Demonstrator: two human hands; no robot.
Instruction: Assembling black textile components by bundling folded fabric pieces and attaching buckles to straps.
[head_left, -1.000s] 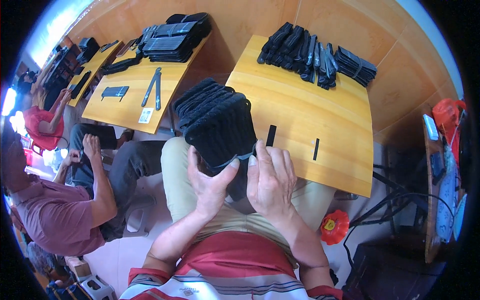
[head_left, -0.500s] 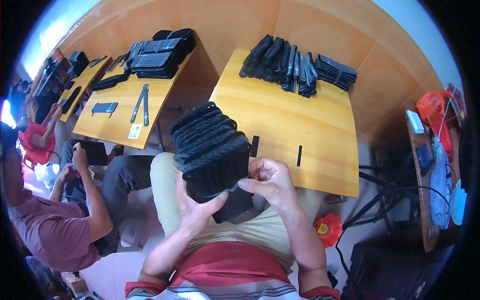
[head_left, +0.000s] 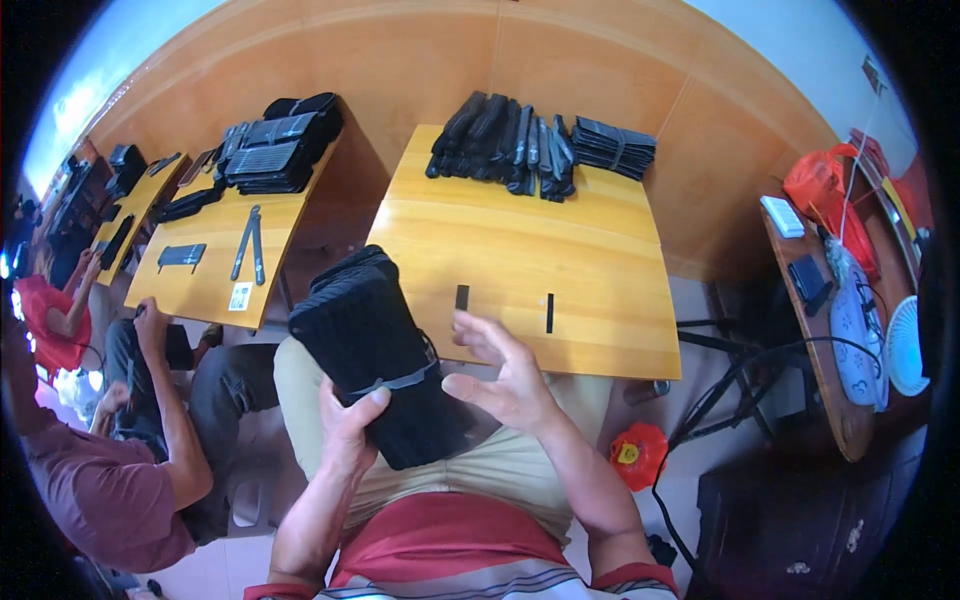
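My left hand (head_left: pixel 347 425) holds a thick bundle of black fabric pieces (head_left: pixel 365 340) above my lap, its thumb pressed on the grey band (head_left: pixel 395 383) that runs round the bundle. The bundle leans to the left, and its broad ribbed side faces up. Beside its right edge is my right hand (head_left: pixel 505 385), open with the fingers apart and nothing in them. Two short black strips, a left one (head_left: pixel 462 298) and a right one (head_left: pixel 550 313), lie on the yellow wooden table (head_left: pixel 600 250) ahead of me.
Several black fabric bundles (head_left: pixel 500 145) line the table's far edge. On the left, a second table (head_left: pixel 215 225) bears more black stacks, and a person (head_left: pixel 110 460) sits beside me. To the right are a red flower-shaped object (head_left: pixel 638 456), black cables, and a cluttered side table (head_left: pixel 815 335).
The bundle has turned so its broad banded side shows instead of the folded edges. My right hand has opened and come away from the band. The view has shifted right.
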